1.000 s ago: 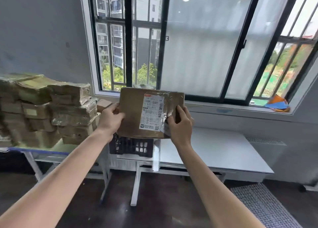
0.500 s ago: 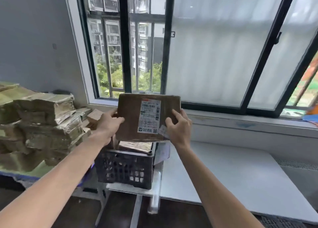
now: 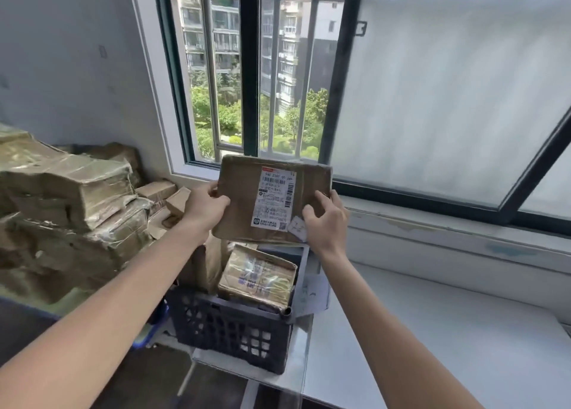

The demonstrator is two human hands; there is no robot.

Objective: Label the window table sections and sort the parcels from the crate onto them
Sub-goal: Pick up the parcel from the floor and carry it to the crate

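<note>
While both bare arms reach fwd from the bottom corners of the head view, the left hand (image 3: 206, 206) and right hand (image 3: 324, 220) hold one flat brown parcel (image 3: 241, 192) up btwn them, above the crate (image 3: 231, 325) and in front of the window (image 3: 432, 84). Left hand grips the parcel's left edge, thumb on the front face, fingers curled behind. Right hand grips the lower right corner w/ curled fingers, tips on the front near a small white sticker (image 3: 296, 225); rest of that grip is hidden. Parcel faces the camera, approx upright, w/ a white shipping label (image 3: 275, 197) on it; print too small to read. Crate is dark lattice plastic at the left end of the white table (image 3: 432, 331), w/ more taped parcels inside, incl. a box w/ blue print (image 3: 258, 277). A paper sheet (image 3: 315, 291) lies just beside the crate's right wall. Left of the crate, a tall pile of taped parcels (image 3: 68, 198) stands against the grey wall. Behind the table: a worn window sill (image 3: 448, 232), dark-framed panes, frosted on the right, clear w/ bars on the left, flats and trees outside.
</note>
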